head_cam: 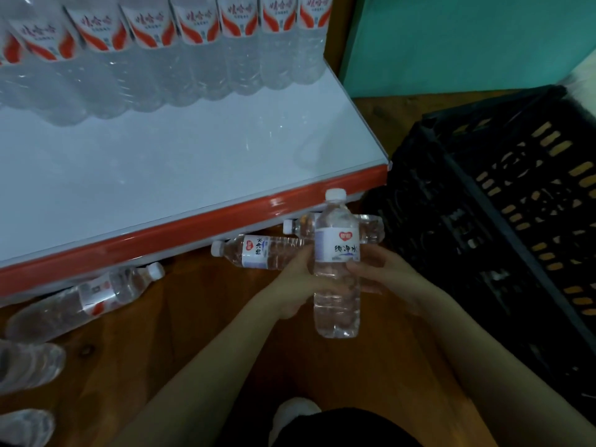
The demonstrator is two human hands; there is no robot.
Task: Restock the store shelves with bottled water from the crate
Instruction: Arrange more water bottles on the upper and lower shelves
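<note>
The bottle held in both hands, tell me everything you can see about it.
The held bottle is clear ribbed plastic, with a white screw cap on and a white label bearing a red heart logo and dark characters. It looks sealed and filled with water. The left hand and right hand grip its middle from either side, just under the label. They hold it above the wooden floor, cap pointing toward the shelf's red edge.

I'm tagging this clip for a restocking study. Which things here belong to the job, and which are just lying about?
Job: bottle gripped by left hand and right hand; loose bottles lying on the floor; black crate; white shelf; stocked row at its back.
Just there: teal wall; white shoe.
</note>
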